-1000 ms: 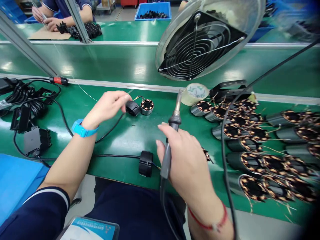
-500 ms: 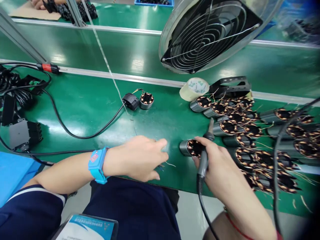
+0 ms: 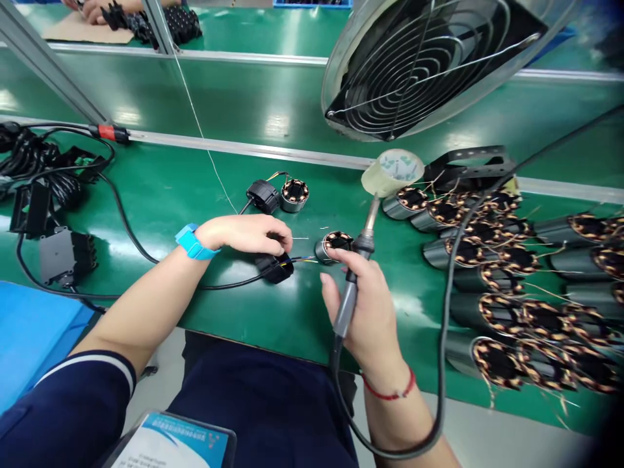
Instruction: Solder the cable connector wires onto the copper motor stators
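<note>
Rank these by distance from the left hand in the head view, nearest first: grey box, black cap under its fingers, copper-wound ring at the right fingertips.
1. Black cap: directly under the left hand.
2. Copper-wound ring: off to its right.
3. Grey box: far over to its left.

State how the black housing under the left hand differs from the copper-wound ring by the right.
The housing is black; the ring has a silvery side and copper windings. A black cable runs to the housing, while none shows at the ring. Both are partly hidden: the housing by the left hand, the ring by the right hand.
</note>
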The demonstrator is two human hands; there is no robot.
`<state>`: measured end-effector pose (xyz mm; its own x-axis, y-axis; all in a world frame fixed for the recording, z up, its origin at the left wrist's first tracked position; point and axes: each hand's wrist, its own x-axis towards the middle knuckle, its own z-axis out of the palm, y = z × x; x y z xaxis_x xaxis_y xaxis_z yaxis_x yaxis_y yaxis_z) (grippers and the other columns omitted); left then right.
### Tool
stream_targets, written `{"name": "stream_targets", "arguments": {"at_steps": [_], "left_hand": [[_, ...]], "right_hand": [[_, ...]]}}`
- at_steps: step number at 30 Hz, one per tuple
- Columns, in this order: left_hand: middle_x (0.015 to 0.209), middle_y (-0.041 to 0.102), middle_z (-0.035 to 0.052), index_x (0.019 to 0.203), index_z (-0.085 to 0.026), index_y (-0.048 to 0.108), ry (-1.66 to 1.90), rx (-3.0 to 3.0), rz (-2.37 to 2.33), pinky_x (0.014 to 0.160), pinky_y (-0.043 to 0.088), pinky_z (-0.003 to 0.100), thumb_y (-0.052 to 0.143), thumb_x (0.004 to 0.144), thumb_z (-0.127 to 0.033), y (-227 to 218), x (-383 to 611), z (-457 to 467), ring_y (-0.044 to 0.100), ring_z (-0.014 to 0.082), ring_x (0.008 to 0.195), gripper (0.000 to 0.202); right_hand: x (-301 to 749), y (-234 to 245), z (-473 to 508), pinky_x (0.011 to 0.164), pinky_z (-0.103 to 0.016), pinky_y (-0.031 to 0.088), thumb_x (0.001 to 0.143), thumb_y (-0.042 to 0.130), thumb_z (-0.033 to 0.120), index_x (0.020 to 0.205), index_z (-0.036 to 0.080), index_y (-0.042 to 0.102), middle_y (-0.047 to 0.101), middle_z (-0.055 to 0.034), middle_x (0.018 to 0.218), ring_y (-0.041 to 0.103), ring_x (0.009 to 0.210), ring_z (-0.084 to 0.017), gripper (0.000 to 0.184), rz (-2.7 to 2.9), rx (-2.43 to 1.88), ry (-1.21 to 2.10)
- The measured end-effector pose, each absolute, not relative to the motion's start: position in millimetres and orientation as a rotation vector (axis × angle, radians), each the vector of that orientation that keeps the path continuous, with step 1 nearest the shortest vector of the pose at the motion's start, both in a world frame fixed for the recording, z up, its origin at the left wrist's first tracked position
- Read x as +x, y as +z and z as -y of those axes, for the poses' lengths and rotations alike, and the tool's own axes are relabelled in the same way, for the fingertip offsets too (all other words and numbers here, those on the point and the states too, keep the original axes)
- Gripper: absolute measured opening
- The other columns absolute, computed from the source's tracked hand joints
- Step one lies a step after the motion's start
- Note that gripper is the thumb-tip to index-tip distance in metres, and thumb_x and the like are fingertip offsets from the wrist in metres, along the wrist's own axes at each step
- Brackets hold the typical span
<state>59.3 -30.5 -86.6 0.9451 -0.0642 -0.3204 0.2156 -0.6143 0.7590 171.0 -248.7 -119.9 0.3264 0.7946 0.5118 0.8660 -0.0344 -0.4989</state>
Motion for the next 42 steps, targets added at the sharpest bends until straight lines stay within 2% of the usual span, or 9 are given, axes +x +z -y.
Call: {"name": "stream_targets", "arguments": {"at_steps": [3, 6, 10, 16, 22, 29, 32, 35, 42], "left_hand": [[0.098, 0.066, 0.0025, 0.095, -0.017, 0.067, -0.397, 2.184, -0.090, 0.079, 0.042, 0.024, 0.049, 0.080, -0.022, -86, 59, 31, 0.060, 0.0162, 0.091, 0.024], [0.097, 0.066, 0.0023, 0.095, -0.017, 0.067, -0.396, 2.187, -0.067, 0.078, 0.042, 0.024, 0.049, 0.080, -0.022, -85, 59, 32, 0.059, 0.0160, 0.090, 0.023], [0.094, 0.065, 0.0016, 0.095, -0.017, 0.066, -0.395, 2.195, -0.073, 0.074, 0.041, 0.023, 0.051, 0.081, -0.022, -83, 59, 32, 0.058, 0.0150, 0.088, 0.022], [0.097, 0.062, 0.0027, 0.100, -0.017, 0.068, -0.347, 2.231, -0.021, 0.071, 0.041, 0.021, 0.057, 0.081, -0.027, -79, 58, 35, 0.056, 0.0135, 0.085, 0.024], [0.089, 0.070, 0.0032, 0.099, -0.013, 0.071, -0.290, 1.970, 0.011, 0.072, 0.044, 0.021, 0.055, 0.086, -0.029, -75, 56, 37, 0.060, 0.0129, 0.079, 0.026], [0.095, 0.071, 0.0047, 0.093, -0.015, 0.072, -0.398, 1.806, 0.112, 0.075, 0.046, 0.022, 0.064, 0.081, -0.026, -72, 53, 41, 0.063, 0.0153, 0.085, 0.018], [0.079, 0.066, 0.0016, 0.079, -0.014, 0.069, -0.327, 1.897, 0.060, 0.065, 0.042, 0.021, 0.064, 0.081, -0.029, -66, 55, 46, 0.059, 0.0118, 0.073, 0.016], [0.072, 0.061, -0.0012, 0.076, -0.014, 0.066, -0.241, 2.025, -0.035, 0.058, 0.037, 0.020, 0.064, 0.081, -0.030, -55, 57, 50, 0.053, 0.0092, 0.064, 0.016], [0.075, 0.058, -0.0008, 0.075, -0.014, 0.061, 0.018, 2.495, -0.178, 0.062, 0.035, 0.022, 0.060, 0.083, -0.018, -30, 53, 65, 0.052, 0.0108, 0.069, 0.009]], "right_hand": [[161, -116, 248, 0.082, -0.043, 0.049, 0.084, 0.057, 0.018, 0.127, 0.025, 0.046, 0.065, -0.0099, 0.112, 0.058, 0.098, -0.026, 0.044, 1.464, -1.860, -0.268], [153, -113, 243, 0.073, -0.041, 0.048, 0.085, 0.056, 0.020, 0.123, 0.021, 0.050, 0.067, -0.0106, 0.102, 0.059, 0.085, -0.026, 0.038, 1.473, -1.968, -0.298], [145, -118, 235, 0.074, -0.039, 0.050, 0.088, 0.053, 0.020, 0.124, 0.018, 0.048, 0.066, -0.0102, 0.099, 0.061, 0.086, -0.024, 0.036, 1.486, -1.937, -0.100], [142, -128, 227, 0.080, -0.035, 0.051, 0.086, 0.056, 0.015, 0.124, 0.025, 0.046, 0.063, -0.0021, 0.093, 0.062, 0.085, -0.018, 0.041, 1.315, -1.700, 0.020], [147, -120, 226, 0.086, -0.036, 0.050, 0.082, 0.062, 0.010, 0.123, 0.027, 0.046, 0.062, 0.0002, 0.090, 0.062, 0.086, -0.016, 0.047, 1.217, -1.512, 0.073], [146, -112, 223, 0.076, -0.032, 0.053, 0.082, 0.059, 0.007, 0.123, 0.029, 0.043, 0.060, 0.0020, 0.087, 0.061, 0.078, -0.013, 0.049, 1.161, -1.265, 0.364], [147, -111, 221, 0.077, -0.031, 0.052, 0.081, 0.060, 0.006, 0.122, 0.029, 0.045, 0.060, 0.0021, 0.088, 0.061, 0.080, -0.012, 0.050, 1.168, -1.265, 0.297], [149, -107, 217, 0.077, -0.030, 0.052, 0.080, 0.062, 0.008, 0.123, 0.030, 0.044, 0.060, 0.0022, 0.089, 0.061, 0.081, -0.012, 0.052, 1.104, -1.316, 0.264], [150, -98, 207, 0.071, -0.028, 0.054, 0.082, 0.061, 0.015, 0.124, 0.029, 0.041, 0.060, 0.0012, 0.092, 0.062, 0.081, -0.012, 0.049, 0.958, -1.319, 0.398]]}}
